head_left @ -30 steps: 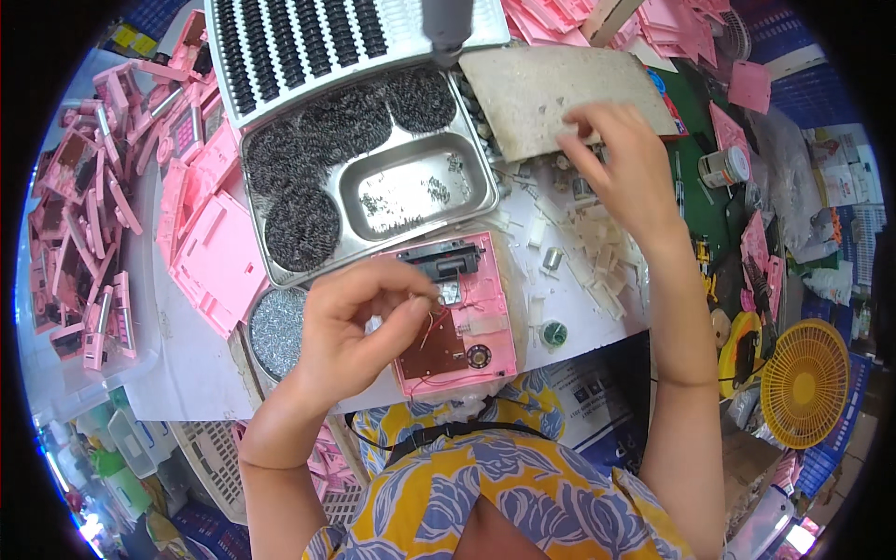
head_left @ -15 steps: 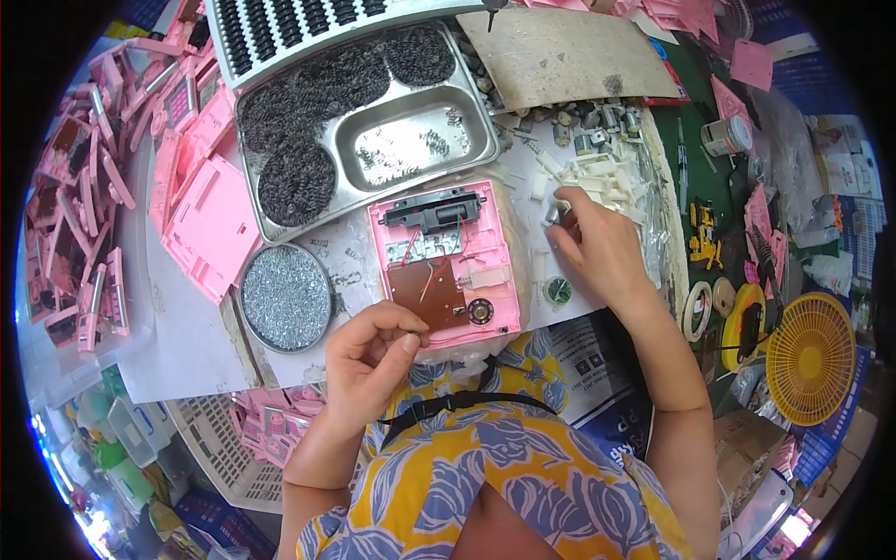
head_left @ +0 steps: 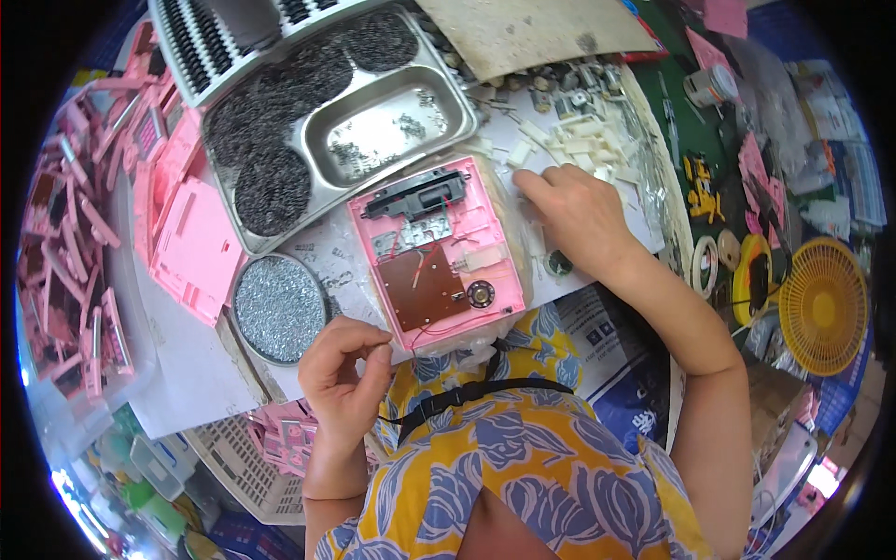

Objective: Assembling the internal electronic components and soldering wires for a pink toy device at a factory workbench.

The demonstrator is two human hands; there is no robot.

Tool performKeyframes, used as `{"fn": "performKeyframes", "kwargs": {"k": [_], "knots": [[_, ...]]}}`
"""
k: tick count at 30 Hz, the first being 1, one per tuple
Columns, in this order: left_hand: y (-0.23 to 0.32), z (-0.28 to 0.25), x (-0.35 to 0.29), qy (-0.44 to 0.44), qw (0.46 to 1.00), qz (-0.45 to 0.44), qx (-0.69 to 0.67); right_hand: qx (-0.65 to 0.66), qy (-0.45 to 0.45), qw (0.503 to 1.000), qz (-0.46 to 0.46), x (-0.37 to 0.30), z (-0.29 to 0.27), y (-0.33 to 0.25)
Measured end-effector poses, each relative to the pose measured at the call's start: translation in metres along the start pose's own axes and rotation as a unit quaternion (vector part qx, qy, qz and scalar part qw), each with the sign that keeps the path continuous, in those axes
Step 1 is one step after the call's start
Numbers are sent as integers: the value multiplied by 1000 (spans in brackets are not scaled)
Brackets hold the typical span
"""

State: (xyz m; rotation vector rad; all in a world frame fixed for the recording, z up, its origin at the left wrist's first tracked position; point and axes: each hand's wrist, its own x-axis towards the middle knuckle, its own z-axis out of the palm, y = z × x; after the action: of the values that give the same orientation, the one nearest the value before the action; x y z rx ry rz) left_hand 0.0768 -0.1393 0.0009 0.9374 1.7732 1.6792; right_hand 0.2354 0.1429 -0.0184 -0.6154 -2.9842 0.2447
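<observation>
In front of me lies a pink plastic housing (head_left: 481,210), open side up, on crumpled clear plastic. Inside it are a dark grey mechanism (head_left: 417,194), a brown circuit board (head_left: 415,289), thin red wires and a round speaker (head_left: 481,294). At its lower left corner my left hand (head_left: 347,373) is closed in a pinch; whatever sits between thumb and finger is too small to name. My right hand (head_left: 581,219) is closed, palm down, right of the housing and beside loose white plastic pieces (head_left: 586,140). Its fingertips are hidden, so any held thing cannot be made out.
A metal tray (head_left: 387,140) of small black springs stands behind the housing. To the left are a round dish (head_left: 280,308) of tiny silvery parts and stacked pink panels (head_left: 196,247). At right lie tape rolls (head_left: 705,264) and a yellow fan (head_left: 821,306).
The view has shifted slightly. My right hand has turned palm down with fingers curled, near the white pieces. My left hand has drawn slightly away from the housing's corner, still pinched.
</observation>
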Motion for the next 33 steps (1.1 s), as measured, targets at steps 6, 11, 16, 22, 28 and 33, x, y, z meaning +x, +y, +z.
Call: {"fn": "performKeyframes", "kwargs": {"k": [6, 11, 16, 22, 28, 33], "knots": [[7, 7, -3, 0, 992, -103, -77, 206, 14, 978, 26, -10, -16, 22], [7, 13, -2, -9, 997, -50, -60, 375, -101, 918, 80, -48, -58, 25], [4, 25, 3, -53, 996, -43, -52, 463, -156, 850, 198, -82, -37, 28], [3, 27, 0, -67, 996, -57, -34, 509, -124, 836, 166, -88, -22, 29], [3, 27, -5, -56, 994, -83, -52, 401, -195, 884, 141, -65, -38, 22], [-3, 22, -5, -70, 997, -35, 11, 191, -144, 969, 64, -58, -29, 3]]}}
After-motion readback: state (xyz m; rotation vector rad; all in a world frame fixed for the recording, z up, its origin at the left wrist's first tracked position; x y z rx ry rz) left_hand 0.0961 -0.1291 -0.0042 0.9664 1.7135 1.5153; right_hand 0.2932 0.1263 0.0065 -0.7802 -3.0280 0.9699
